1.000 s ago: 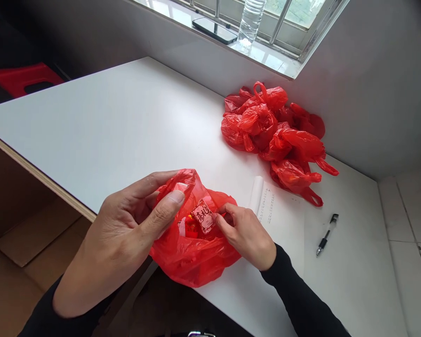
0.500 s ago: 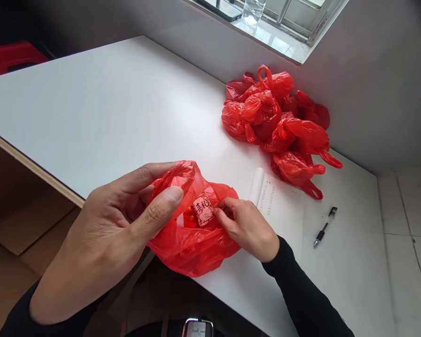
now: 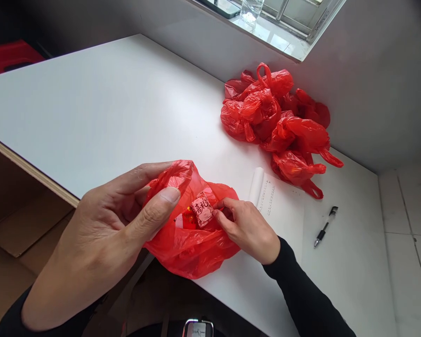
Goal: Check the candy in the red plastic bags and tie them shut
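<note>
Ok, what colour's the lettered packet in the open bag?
The packet is mostly pink, dark-lettered and red-patterned, showing best in the head view.

On the right arm, a long black sleeve (image 3: 305, 290) is worn, plain, matt and cut close, finished by a neat edge at the wrist. The left arm is covered by a matching sleeve (image 3: 12, 311), mostly cropped by the lower corner. The left hand (image 3: 98, 238) and the right hand (image 3: 250, 229) are ungloved. A short, broad nail (image 3: 170, 194) is seen on the left thumb (image 3: 152, 213), its knuckle lined by fine creases.
</note>
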A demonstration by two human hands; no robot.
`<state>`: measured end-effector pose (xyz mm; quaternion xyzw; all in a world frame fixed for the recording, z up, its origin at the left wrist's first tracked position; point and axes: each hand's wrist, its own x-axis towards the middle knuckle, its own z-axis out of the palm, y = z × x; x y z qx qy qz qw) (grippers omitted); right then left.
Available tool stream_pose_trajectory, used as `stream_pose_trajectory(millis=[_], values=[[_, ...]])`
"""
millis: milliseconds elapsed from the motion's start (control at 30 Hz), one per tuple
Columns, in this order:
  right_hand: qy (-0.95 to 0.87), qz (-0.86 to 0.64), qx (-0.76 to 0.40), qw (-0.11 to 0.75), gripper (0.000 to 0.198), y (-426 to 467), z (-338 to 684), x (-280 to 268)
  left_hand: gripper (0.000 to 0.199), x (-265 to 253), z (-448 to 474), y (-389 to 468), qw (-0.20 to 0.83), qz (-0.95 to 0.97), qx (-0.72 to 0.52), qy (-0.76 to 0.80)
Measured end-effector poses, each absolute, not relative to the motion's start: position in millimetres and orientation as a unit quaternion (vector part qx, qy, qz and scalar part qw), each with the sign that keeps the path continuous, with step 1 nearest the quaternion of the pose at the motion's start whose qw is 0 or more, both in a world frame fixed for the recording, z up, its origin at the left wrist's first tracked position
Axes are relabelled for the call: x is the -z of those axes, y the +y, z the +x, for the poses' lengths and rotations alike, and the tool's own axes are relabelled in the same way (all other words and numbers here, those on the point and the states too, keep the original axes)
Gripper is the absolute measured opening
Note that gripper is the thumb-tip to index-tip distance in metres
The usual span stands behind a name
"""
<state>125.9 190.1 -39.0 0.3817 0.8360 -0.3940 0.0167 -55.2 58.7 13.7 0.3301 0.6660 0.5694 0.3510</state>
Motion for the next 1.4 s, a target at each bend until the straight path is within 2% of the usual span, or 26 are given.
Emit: stream_pose_trajectory(millis=[233,467,867,1400], values=[[0.832,0.382,0.401,0.024,0.018,189.7,126.6,39.6,0.031,-19.1,-54.1,60.0,0.357,0.327,-0.558,0.674],[0.831,0.378,0.408,0.017,0.015,189.5,125.0,43.1,0.042,-7.1,-56.9,54.4,0.376,0.299,-0.581,0.657],[0.833,0.377,0.406,0.017,0.016,189.3,124.9,41.7,0.034,-17.6,-55.2,60.0,0.354,0.31,-0.564,0.678],[0.837,0.379,0.394,0.028,0.018,186.0,124.8,43.2,0.039,-16.9,-57.9,57.8,0.386,0.301,-0.573,0.657]])
